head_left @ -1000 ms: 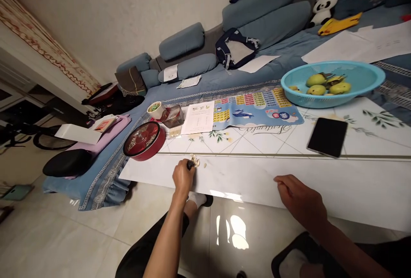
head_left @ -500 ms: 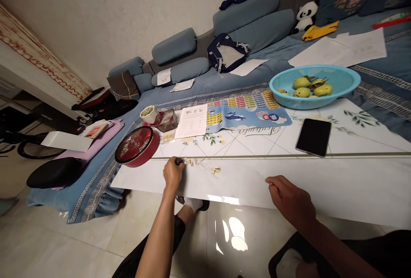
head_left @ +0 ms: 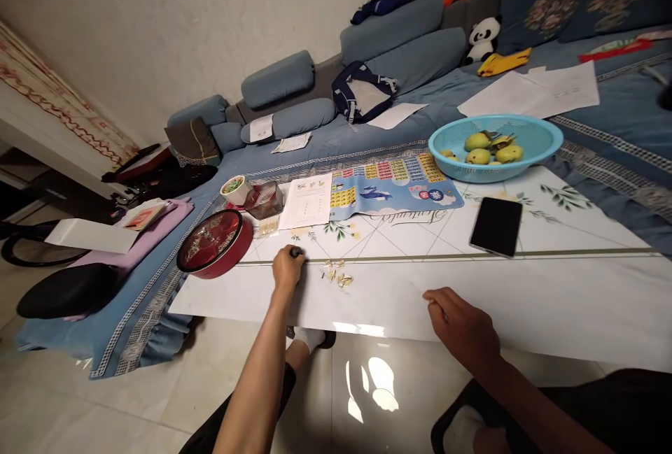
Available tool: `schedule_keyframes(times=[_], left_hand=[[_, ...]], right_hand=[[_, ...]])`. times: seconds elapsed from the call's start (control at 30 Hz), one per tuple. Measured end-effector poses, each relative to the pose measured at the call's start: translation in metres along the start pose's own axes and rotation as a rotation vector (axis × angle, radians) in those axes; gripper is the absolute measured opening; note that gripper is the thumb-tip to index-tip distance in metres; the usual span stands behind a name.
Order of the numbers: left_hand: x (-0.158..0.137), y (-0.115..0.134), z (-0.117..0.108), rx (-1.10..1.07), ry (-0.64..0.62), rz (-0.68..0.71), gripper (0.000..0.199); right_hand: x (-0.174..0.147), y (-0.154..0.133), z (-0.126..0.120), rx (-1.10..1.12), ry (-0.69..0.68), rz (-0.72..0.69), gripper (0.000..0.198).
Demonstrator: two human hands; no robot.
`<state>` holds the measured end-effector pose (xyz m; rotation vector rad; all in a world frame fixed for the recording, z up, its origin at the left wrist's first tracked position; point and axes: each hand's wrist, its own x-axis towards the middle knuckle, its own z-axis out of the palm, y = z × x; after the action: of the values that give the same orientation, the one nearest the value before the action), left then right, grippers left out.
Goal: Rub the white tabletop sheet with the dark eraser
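Note:
My left hand (head_left: 286,269) rests at the table's near side, its fingers closed round a small black object (head_left: 297,252) whose kind I cannot make out. To its right lies a loose cluster of small pale-yellow bits (head_left: 340,278), like shells or peel. My right hand (head_left: 460,324) is over the near edge of the white table (head_left: 388,293), fingers curled and thumb against them. Whether anything sits inside that curl is hidden. Beyond it lies a black-screened tablet (head_left: 496,227).
Left of my left hand stands a round red lidded box (head_left: 215,247). Behind are a clear brown container (head_left: 267,199), a white cup (head_left: 236,190), a paper sheet (head_left: 306,201) and a blue printed mat (head_left: 393,192). A blue basket (head_left: 549,143) of green-yellow fruit stands back right, before a sofa (head_left: 294,143).
The pale bits that were strung out beside my left hand now lie closer together. My left hand has shifted slightly rightward and away from me. My right hand stays nearly still.

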<state>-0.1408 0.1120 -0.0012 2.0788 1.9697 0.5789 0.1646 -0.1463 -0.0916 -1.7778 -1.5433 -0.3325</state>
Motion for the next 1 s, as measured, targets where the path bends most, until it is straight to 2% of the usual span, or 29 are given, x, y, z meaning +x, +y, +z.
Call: schedule_keyframes(times=[0.1, 0.2, 0.33, 0.43, 0.5, 0.57, 0.63, 0.7, 0.8, 0.87, 0.93, 1.0], left_hand=[[-0.029, 0.036, 0.030, -0.147, -0.101, 0.182, 0.026], [-0.030, 0.052, 0.033, -0.314, -0.208, 0.313, 0.024], [0.010, 0.039, 0.012, -0.137, -0.142, 0.213, 0.029], [0.018, 0.045, 0.016, -0.057, -0.148, 0.204, 0.030], [0.005, 0.062, 0.028, -0.082, -0.190, 0.294, 0.029], [-0.012, 0.078, 0.037, -0.159, -0.293, 0.450, 0.030], [-0.023, 0.081, 0.033, -0.265, -0.369, 0.561, 0.032], [-0.024, 0.064, 0.017, -0.291, -0.298, 0.501, 0.031], [-0.022, 0.018, -0.013, -0.079, -0.085, 0.168, 0.027], [-0.031, -0.002, -0.020, 0.073, -0.024, 0.018, 0.028], [-0.052, 0.003, -0.008, 0.108, -0.001, 0.006, 0.028], [-0.079, 0.033, 0.016, 0.046, 0.005, 0.068, 0.027]], right_hand=[[0.000, 0.000, 0.001, -0.008, 0.012, -0.010, 0.029], [0.001, -0.001, 0.000, -0.002, 0.006, -0.009, 0.029], [0.002, -0.002, 0.001, 0.000, 0.029, -0.035, 0.029], [0.002, -0.003, 0.002, -0.006, 0.058, -0.035, 0.028], [0.002, -0.003, 0.002, -0.001, 0.059, -0.031, 0.028], [0.002, -0.004, 0.001, 0.009, 0.060, -0.030, 0.028], [0.002, -0.004, 0.000, 0.022, 0.058, -0.027, 0.028], [0.002, -0.003, 0.000, 0.034, 0.053, -0.021, 0.028], [0.001, -0.003, 0.001, 0.032, 0.049, -0.011, 0.028], [0.000, -0.003, 0.002, 0.023, 0.046, -0.004, 0.028], [-0.001, -0.003, 0.004, 0.011, 0.045, 0.006, 0.028], [-0.001, -0.003, 0.005, 0.000, 0.045, 0.013, 0.028]])
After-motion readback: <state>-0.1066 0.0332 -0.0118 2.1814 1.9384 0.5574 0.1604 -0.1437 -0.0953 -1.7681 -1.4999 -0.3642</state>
